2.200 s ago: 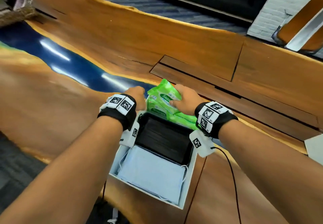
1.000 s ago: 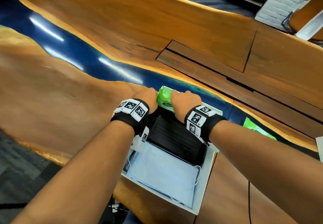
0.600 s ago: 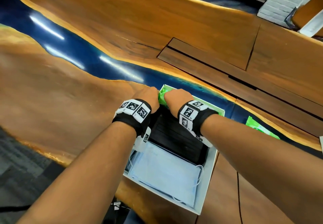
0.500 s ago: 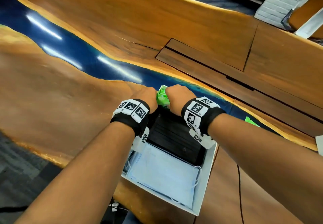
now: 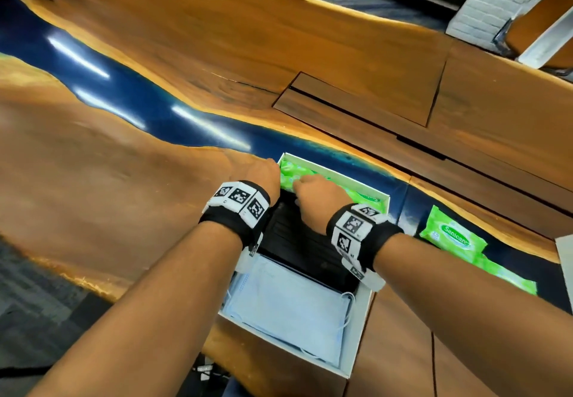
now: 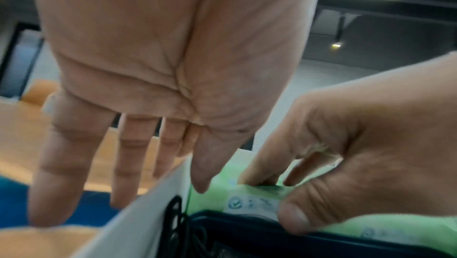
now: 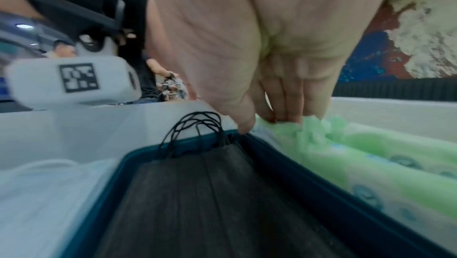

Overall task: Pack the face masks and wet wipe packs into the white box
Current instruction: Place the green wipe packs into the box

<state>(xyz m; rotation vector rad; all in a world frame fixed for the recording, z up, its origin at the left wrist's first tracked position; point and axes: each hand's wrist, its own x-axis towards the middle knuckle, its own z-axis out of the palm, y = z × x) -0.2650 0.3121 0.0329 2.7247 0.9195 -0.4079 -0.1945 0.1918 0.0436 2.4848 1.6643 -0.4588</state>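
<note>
The white box (image 5: 359, 328) holds light blue masks (image 5: 285, 303) at its near end and black masks (image 5: 304, 241) in a dark tray (image 7: 309, 174) in the middle. A green wet wipe pack (image 5: 359, 195) lies along the far end. My left hand (image 5: 263, 176) is at the far left corner. Its straight fingers (image 6: 74, 164) hang outside the box wall (image 6: 138, 223), and its thumb touches the pack (image 6: 247, 201) inside. My right hand (image 5: 316, 192) pinches the pack's crumpled left end (image 7: 311, 131) between thumb and fingertips, beside the tray.
Two more green wet wipe packs (image 5: 452, 238) (image 5: 508, 279) lie on the blue resin strip right of the box. The wooden table (image 5: 124, 195) stretches to the left and far side. Its near edge is close under the box, with grey floor (image 5: 31, 303) beyond.
The green pack, held up over the far end 2 s ago, now lies down inside the box. My right hand has shifted slightly right, uncovering more of the pack.
</note>
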